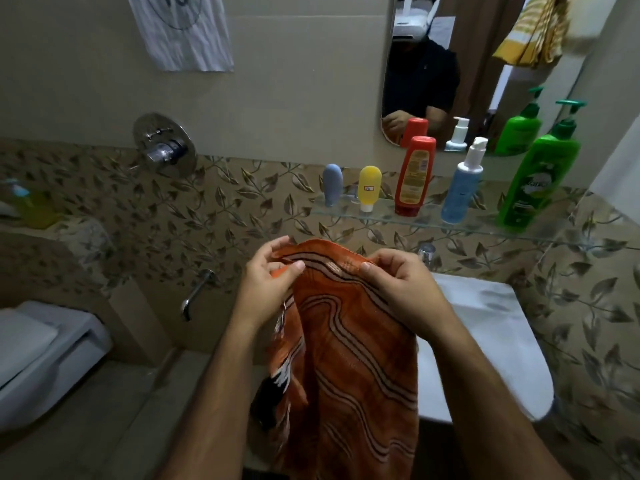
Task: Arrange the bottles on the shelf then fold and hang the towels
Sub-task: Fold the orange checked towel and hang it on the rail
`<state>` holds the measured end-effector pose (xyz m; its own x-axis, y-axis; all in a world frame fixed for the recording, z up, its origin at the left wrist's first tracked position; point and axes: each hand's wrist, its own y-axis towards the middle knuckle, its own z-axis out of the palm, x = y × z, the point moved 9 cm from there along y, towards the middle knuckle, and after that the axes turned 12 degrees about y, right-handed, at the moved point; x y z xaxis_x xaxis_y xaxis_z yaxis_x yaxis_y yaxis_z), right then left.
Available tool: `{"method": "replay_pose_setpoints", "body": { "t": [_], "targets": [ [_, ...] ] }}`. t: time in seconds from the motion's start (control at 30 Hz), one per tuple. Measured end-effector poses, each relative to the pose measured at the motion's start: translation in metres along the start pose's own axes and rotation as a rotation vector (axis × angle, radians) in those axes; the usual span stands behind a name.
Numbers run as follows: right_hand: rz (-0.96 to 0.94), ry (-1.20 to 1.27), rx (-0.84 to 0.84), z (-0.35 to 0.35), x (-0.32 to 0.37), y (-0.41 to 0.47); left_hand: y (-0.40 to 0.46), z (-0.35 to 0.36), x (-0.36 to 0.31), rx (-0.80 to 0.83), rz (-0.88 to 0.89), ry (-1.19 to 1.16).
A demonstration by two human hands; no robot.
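Note:
An orange towel [349, 358] with black and white wavy stripes hangs down in front of me. My left hand [266, 278] pinches its top left edge and my right hand [398, 282] grips its top right edge. On the glass shelf [450, 225] stand several bottles in a row: a grey-blue tube [332, 184], a yellow tube [369, 188], a red bottle [415, 174], a blue pump bottle [464, 183] and a green pump bottle [538, 174]. A yellow striped towel [530, 32] hangs at the upper right.
A white washbasin [491, 334] sits below the shelf at the right, with a tap [426, 252] behind my right hand. A mirror [450, 64] hangs above the shelf. A wall mixer [162, 147], a spout [197, 292] and a toilet [41, 355] are at the left.

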<state>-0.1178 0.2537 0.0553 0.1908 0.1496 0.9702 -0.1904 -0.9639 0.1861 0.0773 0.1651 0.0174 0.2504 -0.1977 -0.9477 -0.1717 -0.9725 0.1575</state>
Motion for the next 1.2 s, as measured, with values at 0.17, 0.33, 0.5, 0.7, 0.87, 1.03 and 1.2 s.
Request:
{"method": "replay_pose_setpoints", "body": {
  "t": [0.17,0.33,0.5,0.7,0.87,1.03,1.2],
  "targets": [
    [-0.03,-0.186,0.139,0.034,-0.016,0.005,-0.032,0.027,-0.001,0.195,0.07,-0.032],
    [-0.038,-0.205,0.328,0.05,-0.024,0.001,-0.047,0.048,-0.001,0.425,0.09,-0.052],
    [0.008,-0.164,0.364,0.042,-0.034,-0.002,-0.041,0.049,0.008,0.315,0.034,0.051],
    [0.198,-0.024,0.522,0.033,-0.052,-0.018,-0.028,0.024,0.007,-0.078,0.077,0.348],
    [0.375,0.223,0.769,0.026,-0.053,-0.045,-0.028,0.012,0.029,-0.111,-0.059,0.2],
    [0.233,0.31,0.386,0.016,-0.06,-0.018,-0.036,0.018,0.034,-0.143,-0.095,0.06],
    [0.072,0.197,0.203,0.022,-0.066,-0.01,-0.056,0.032,0.039,-0.001,-0.058,-0.048]
  ]
}}
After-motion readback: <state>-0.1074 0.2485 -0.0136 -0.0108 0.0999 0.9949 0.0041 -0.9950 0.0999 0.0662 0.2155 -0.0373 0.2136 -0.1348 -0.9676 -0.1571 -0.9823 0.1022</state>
